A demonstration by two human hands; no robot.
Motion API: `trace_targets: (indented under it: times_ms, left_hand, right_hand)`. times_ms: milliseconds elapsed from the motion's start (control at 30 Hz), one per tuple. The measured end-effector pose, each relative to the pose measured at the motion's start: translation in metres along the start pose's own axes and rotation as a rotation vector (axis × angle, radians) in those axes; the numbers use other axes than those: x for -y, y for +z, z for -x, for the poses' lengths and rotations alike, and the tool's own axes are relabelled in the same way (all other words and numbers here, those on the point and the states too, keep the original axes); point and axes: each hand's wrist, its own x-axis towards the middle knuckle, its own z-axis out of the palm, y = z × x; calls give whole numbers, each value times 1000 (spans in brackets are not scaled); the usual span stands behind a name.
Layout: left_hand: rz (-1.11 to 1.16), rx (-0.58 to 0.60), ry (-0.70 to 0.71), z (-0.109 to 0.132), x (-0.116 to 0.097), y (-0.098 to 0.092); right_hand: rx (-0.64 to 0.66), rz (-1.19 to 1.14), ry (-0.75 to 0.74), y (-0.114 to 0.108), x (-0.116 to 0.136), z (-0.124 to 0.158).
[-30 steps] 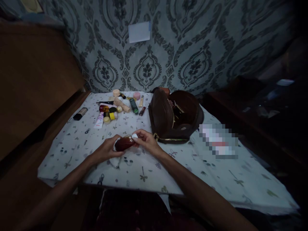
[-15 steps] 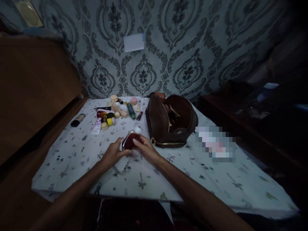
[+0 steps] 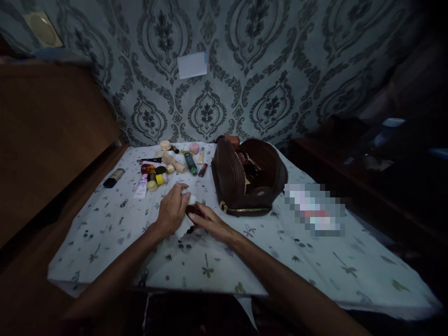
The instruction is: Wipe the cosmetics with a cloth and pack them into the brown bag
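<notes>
My left hand [image 3: 174, 208] and my right hand [image 3: 205, 220] meet at the middle of the cloth-covered table [image 3: 105, 219]. Between them is a small dark red-brown bottle [image 3: 192, 211] with a white cap, mostly hidden by my fingers. My left hand covers its top, fingers curled over the cap and a white tissue [image 3: 182, 229]. My right hand grips the bottle's lower side. An open brown leather bag [image 3: 245, 179] stands just right of my hands.
Several small cosmetics [image 3: 164, 163] lie in a cluster at the back left of the table, with a dark tube [image 3: 114, 178] apart at the left edge. A blurred packet [image 3: 314, 208] lies right of the bag. A wooden board [image 3: 45, 135] flanks the left.
The bottle went from lying sideways between my hands to upright and nearly covered. My left hand moved up over its cap.
</notes>
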Motion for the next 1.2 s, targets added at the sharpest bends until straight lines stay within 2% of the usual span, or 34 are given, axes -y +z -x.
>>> trace_targets:
  times_ms: [100, 267, 333, 400, 567, 667, 833, 967, 1067, 1200]
  left_hand:
    - [236, 43, -119, -11, 0, -3]
    - [713, 153, -260, -17, -1, -3]
    - [786, 188, -262, -18, 0, -5]
    - [708, 197, -172, -20, 3, -10]
    - [297, 301, 168, -26, 14, -24]
    - [164, 323, 233, -25, 16, -26]
    - [206, 199, 221, -18, 14, -18]
    - [317, 108, 153, -16, 12, -11]
    - [326, 71, 57, -18, 9, -6]
    - [336, 22, -35, -20, 3, 2]
  right_hand:
    - [60, -49, 12, 0, 1, 1]
    - [13, -186, 27, 2, 5, -1]
    - [-12, -254, 37, 2, 7, -2]
    - [-20, -303, 69, 2, 9, -2]
    - [-75, -351, 200, -3, 9, -2]
    - [-107, -390, 249, -6, 5, -3]
    - [-56, -512, 356, -8, 6, -1]
    - [-26, -579, 413, -3, 10, 0]
    - [-26, -554, 397, 2, 9, -1]
    - [-75, -493, 254, 7, 7, -3]
